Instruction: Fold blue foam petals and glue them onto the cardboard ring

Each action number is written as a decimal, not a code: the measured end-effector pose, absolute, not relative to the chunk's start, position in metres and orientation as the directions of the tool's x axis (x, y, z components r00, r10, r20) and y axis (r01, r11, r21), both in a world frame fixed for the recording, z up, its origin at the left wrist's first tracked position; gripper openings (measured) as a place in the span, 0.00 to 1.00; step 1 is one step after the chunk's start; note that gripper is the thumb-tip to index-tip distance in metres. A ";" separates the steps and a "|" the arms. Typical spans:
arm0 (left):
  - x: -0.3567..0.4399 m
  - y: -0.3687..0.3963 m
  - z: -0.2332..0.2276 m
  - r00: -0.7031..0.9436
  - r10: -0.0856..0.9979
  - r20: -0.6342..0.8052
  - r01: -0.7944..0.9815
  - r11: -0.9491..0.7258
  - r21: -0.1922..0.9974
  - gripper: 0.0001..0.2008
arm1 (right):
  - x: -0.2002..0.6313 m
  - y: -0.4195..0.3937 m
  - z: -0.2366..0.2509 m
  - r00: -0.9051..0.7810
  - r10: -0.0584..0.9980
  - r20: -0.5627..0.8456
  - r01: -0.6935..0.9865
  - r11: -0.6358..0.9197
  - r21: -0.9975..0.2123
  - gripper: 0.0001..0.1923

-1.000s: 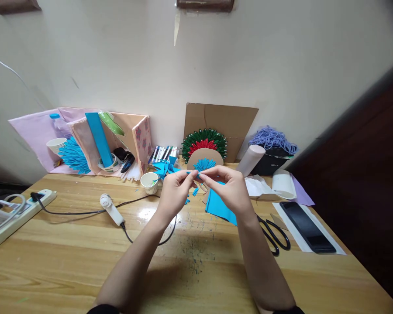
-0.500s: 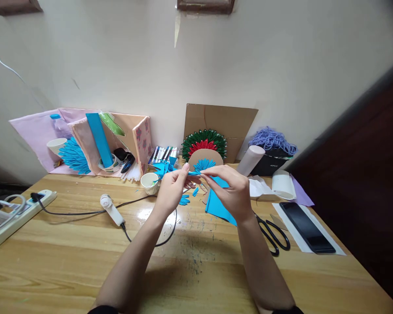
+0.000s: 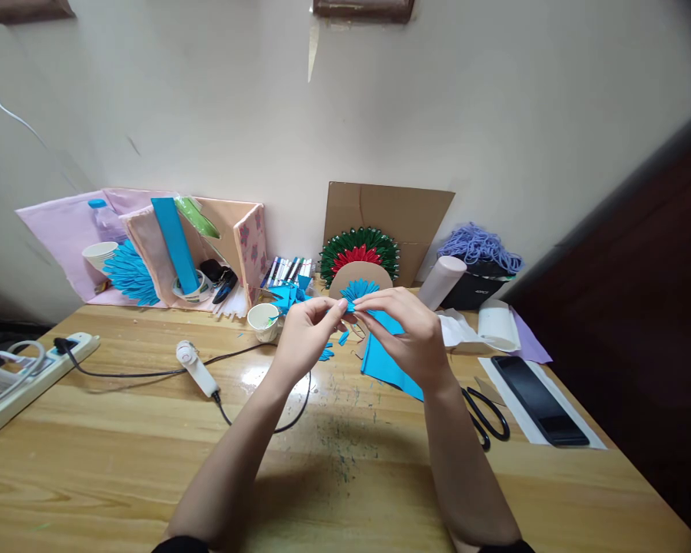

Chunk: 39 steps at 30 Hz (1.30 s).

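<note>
Since 0.5 s ago the small blue paper piece [image 3: 349,306] looks shorter, pinched above the tabletop [image 3: 120,453] between closed fingertips of left hand [image 3: 307,336] and right hand [image 3: 410,338], probably being folded, blue sheet [image 3: 387,362] lying below.

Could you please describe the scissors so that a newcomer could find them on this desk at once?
Start at the wooden table and follow the person's right hand back along the forearm. Just right of that wrist lie the scissors, flat beside the black phone. Their two black loop handles set them apart from the blue paper sheet nearby.
</note>
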State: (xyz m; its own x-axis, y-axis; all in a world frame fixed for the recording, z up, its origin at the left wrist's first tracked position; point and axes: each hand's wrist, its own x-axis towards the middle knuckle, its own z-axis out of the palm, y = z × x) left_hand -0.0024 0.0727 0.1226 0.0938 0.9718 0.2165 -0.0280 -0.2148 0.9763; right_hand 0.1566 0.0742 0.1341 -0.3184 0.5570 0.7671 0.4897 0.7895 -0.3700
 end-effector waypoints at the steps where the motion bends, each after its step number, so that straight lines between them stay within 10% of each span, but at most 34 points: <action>1: -0.002 0.072 0.123 0.090 0.967 0.236 -0.030 -0.234 0.972 0.12 | 0.157 0.074 0.135 -0.310 0.564 0.766 0.488 0.785 -0.381 0.07; 17: 0.000 0.071 0.123 0.049 0.947 0.319 -0.030 -0.318 0.948 0.09 | 0.151 0.083 0.126 -0.175 0.916 0.362 0.056 0.376 -0.925 0.06; 26: -0.009 0.076 0.125 0.251 0.965 0.079 -0.165 -0.038 0.986 0.18 | 0.155 0.075 0.134 -0.176 0.631 0.756 0.456 0.733 -0.505 0.04; 39: -0.008 0.077 0.124 0.236 0.970 0.059 -0.120 -0.031 0.992 0.14 | 0.170 0.076 0.137 -0.364 0.464 0.807 0.586 0.788 -0.189 0.07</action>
State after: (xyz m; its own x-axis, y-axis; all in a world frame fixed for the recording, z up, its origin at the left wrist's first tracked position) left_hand -0.0075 0.0766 0.1245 0.2359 0.9700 0.0591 -0.1199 -0.0312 0.9923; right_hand 0.1698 0.0764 0.1371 -0.3640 0.4644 0.8074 0.5861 0.7879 -0.1890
